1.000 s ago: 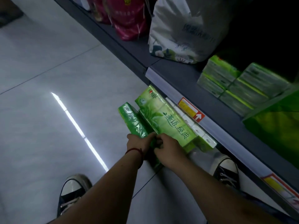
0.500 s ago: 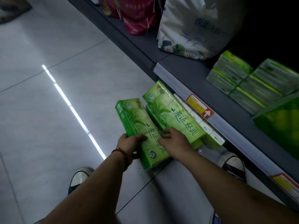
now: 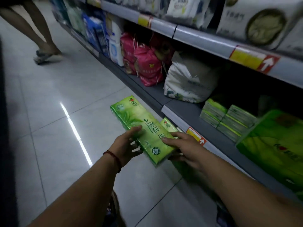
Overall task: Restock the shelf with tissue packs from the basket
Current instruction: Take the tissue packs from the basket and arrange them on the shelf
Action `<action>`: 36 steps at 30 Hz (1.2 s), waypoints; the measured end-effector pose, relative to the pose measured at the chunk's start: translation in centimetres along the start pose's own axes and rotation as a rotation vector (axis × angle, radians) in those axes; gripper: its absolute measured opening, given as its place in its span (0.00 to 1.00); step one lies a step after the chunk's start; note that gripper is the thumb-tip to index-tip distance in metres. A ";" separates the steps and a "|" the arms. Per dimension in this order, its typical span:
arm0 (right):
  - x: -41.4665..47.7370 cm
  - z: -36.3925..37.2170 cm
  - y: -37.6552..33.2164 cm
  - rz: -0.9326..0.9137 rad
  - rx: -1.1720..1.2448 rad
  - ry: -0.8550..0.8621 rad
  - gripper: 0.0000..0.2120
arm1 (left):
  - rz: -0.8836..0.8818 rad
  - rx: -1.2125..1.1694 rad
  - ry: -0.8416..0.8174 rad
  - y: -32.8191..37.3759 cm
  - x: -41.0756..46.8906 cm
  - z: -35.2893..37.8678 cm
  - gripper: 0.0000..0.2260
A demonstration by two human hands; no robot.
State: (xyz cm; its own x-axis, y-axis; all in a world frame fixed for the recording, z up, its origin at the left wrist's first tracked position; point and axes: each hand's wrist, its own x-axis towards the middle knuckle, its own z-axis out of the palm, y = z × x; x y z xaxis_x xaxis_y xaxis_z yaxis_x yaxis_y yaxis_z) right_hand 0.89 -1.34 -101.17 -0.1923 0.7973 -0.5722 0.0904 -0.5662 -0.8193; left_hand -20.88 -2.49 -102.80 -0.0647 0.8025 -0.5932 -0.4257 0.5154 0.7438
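I hold a long green tissue pack (image 3: 139, 125) lifted above the floor, in front of the bottom shelf (image 3: 188, 115). My left hand (image 3: 127, 145) grips its near left side, thumb on top. My right hand (image 3: 185, 147) grips its near right end, thumb on the top face. A second green pack (image 3: 168, 126) shows just behind it, low by the shelf edge. Small green tissue packs (image 3: 227, 118) are stacked on the shelf, with a large green pack (image 3: 275, 145) to their right. No basket is visible.
A white bag (image 3: 190, 81) and red bags (image 3: 147, 63) stand on the bottom shelf further left. An upper shelf (image 3: 205, 40) overhangs with price tags. Another person's legs (image 3: 41, 38) walk at the far left on the tiled floor.
Both hands have raised one green pack off the floor and away from the other pack. The view has tilted up, showing the upper shelf and a person walking.
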 end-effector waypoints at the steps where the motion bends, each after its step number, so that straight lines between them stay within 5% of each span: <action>1: -1.2 -0.3 -1.5 -0.026 0.000 -0.007 0.26 | 0.056 -0.044 0.012 1.7 -1.2 0.7 0.26; 5: -6.2 -2.1 -7.2 -0.156 0.004 0.031 0.16 | 0.251 -0.172 0.079 8.3 -6.0 2.3 0.23; 9: -9.6 -3.4 -11.0 -0.249 0.257 0.104 0.04 | 0.313 -0.114 0.015 12.1 -10.3 2.8 0.16; 14: -11.1 -4.2 -11.1 -0.253 0.583 0.147 0.12 | 0.317 -0.253 -0.098 11.4 -12.6 2.9 0.10; 20: -11.1 -5.2 -9.6 -0.180 0.422 0.048 0.11 | 0.257 -0.144 -0.166 11.0 -12.5 1.7 0.16; 26: -10.4 -5.1 -10.5 -0.345 0.367 0.023 0.15 | 0.196 0.172 -0.104 11.5 -13.1 0.5 0.22; 32: -10.2 -3.9 -11.2 -0.337 0.620 0.012 0.08 | 0.278 0.131 -0.074 12.0 -13.4 1.9 0.23; 36: -10.3 -2.2 -11.3 -0.264 0.740 -0.031 0.17 | 0.250 0.056 -0.113 11.8 -13.0 2.5 0.20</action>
State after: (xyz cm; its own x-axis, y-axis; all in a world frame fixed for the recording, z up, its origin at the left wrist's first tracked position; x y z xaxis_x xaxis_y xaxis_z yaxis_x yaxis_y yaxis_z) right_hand 4.05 -2.72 -86.08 -0.1445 0.9248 -0.3518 -0.6346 -0.3594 -0.6842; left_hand -22.78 -6.06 -85.53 -0.0589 0.9337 -0.3531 -0.3587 0.3102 0.8804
